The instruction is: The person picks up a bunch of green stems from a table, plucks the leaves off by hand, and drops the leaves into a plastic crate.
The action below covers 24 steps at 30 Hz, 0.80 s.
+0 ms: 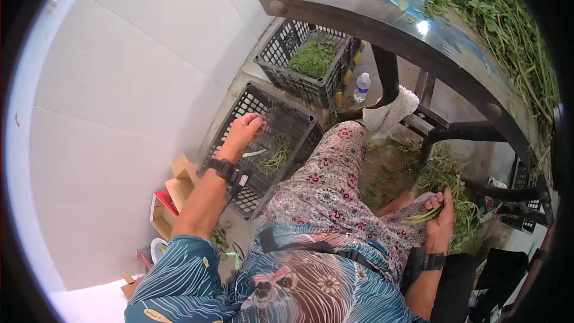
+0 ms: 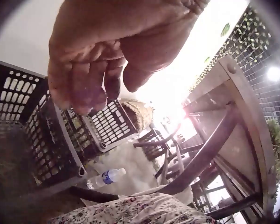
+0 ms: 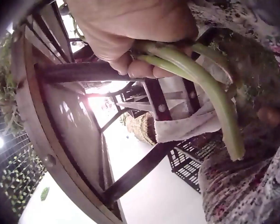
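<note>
In the head view my left hand (image 1: 246,130) hangs over a black plastic crate (image 1: 312,121), its fingers loosely bent. The left wrist view shows nothing between that thumb and fingers. Thin green stems (image 1: 276,157) lie in the crate beside a pale strip (image 1: 256,152). My right hand (image 1: 441,212) grips a small bunch of green stems (image 1: 421,218) beside my lap. Up close in the right wrist view, thick cut stem ends (image 3: 214,100) stick out from under the curled fingers. The bunch's other end is hidden by the hand.
A second crate (image 1: 323,90) holds chopped greens (image 1: 313,60). Near it stands a water bottle (image 1: 362,87). Leafy greens heap (image 1: 496,18) on the metal-edged table at upper right. A white cloth (image 1: 391,110) hangs on the table's frame, and loose greens (image 1: 442,173) lie below.
</note>
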Each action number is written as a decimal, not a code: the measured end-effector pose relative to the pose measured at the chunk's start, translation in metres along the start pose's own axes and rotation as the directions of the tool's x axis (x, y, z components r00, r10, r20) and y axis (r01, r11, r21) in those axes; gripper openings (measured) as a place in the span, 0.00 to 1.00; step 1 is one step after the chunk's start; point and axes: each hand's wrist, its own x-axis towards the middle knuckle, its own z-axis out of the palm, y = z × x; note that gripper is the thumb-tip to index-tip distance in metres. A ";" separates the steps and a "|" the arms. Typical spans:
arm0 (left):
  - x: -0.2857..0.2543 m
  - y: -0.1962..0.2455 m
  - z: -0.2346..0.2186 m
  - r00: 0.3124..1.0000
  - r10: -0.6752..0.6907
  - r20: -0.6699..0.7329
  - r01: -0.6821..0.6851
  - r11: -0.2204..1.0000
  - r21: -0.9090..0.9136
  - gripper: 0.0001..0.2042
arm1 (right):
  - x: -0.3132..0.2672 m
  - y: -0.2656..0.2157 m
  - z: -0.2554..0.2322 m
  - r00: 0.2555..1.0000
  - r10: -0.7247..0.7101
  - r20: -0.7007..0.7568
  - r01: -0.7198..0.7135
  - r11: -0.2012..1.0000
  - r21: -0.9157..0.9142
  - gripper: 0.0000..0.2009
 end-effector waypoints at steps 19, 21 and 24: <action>-0.025 0.097 0.211 0.361 -0.119 0.925 -0.135 0.975 0.178 0.12 | -0.019 -0.007 -0.007 0.984 0.011 -0.180 -0.007 1.000 0.021 0.07; -0.006 0.078 0.218 0.348 -0.018 0.937 -0.112 0.992 0.061 0.12 | -0.019 -0.001 -0.024 0.963 -0.034 -0.266 0.057 0.995 0.079 0.07; 0.008 0.071 0.227 0.346 -0.038 0.938 0.046 0.999 0.024 0.12 | -0.024 0.005 -0.048 0.935 -0.025 -0.355 0.101 0.975 0.197 0.07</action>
